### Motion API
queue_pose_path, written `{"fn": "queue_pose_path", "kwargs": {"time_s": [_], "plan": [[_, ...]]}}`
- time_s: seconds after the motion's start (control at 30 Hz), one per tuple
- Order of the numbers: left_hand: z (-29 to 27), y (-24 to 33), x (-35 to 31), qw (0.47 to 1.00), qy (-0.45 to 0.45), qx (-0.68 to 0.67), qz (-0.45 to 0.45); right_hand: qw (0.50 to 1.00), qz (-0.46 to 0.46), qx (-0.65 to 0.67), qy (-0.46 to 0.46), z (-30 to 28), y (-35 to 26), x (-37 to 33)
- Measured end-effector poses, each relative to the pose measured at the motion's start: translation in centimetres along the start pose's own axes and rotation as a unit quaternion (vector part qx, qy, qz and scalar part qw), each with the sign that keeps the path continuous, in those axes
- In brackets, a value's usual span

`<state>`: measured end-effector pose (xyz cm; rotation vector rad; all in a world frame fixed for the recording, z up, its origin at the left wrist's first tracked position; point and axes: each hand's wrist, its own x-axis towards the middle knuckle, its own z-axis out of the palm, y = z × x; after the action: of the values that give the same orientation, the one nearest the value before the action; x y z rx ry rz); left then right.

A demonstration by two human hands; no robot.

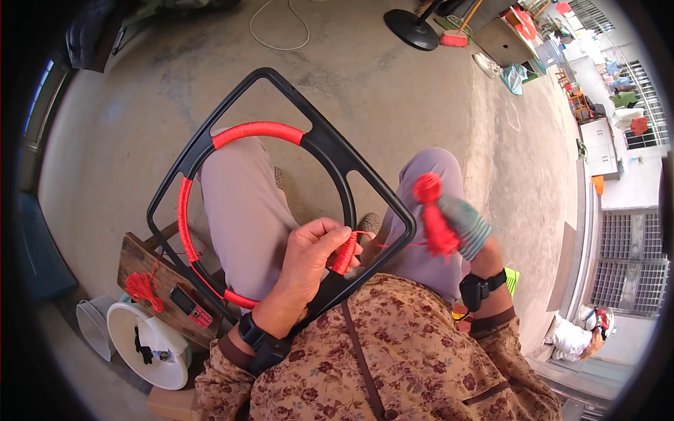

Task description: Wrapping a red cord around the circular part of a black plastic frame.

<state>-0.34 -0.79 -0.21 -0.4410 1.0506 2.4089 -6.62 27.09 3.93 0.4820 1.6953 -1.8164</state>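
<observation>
A black frame point(324, 128) with a round inner ring rests across my lap. Glossy red cord is wound tightly over several stretches of the ring, including a top stretch point(258, 130). My left hand point(312, 252) is bare and closed, thumb and fingers pinching the ring at a short wound stretch point(345, 254) on its near right. From there a thin red strand runs right to a bundle of red cord point(438, 223). My right hand point(465, 223), in a grey-green glove and smeared by motion, is closed around that bundle, apart from the frame.
At the left, a wooden board point(144, 256) carries another red cord bundle point(143, 288) and a red-and-black keypad phone point(189, 306). Below it stands a white basin point(126, 337) with a black glove inside. A round black base point(411, 29) and a broom point(454, 38) are at the far side.
</observation>
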Motion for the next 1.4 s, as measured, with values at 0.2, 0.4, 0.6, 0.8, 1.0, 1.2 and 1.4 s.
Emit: {"fn": "queue_pose_path", "kwargs": {"time_s": [0.2,0.4,0.6,0.8,1.0,1.2,1.4], "plan": [[0.0,-0.3,-0.2,1.000,-0.013,0.017,0.021,0.925,-0.104,-0.262,-0.256,3.1,2.8,3.8],[0.5,-0.7,-0.7,0.993,-0.042,0.044,0.102,0.954,-0.060,0.052,-0.291,8.1,3.6,6.5],[0.1,-1.1,-0.2,0.995,-0.015,0.041,0.089,0.932,-0.016,0.004,-0.362,7.7,5.4,7.1],[-0.9,-1.1,-0.3,0.998,-0.048,-0.047,0.016,0.960,0.087,0.225,-0.141,8.8,5.8,7.2],[-0.7,-0.7,-0.2,0.996,-0.051,-0.043,-0.055,0.878,-0.146,0.419,-0.181,6.7,-0.2,6.3],[-0.2,-0.4,-0.1,0.997,-0.035,-0.029,-0.056,0.915,-0.106,0.345,-0.180,-0.1,1.7,1.9],[0.3,-0.6,0.1,1.000,0.004,-0.004,-0.017,0.959,-0.076,0.252,-0.106,0.5,2.9,-0.3]]}}
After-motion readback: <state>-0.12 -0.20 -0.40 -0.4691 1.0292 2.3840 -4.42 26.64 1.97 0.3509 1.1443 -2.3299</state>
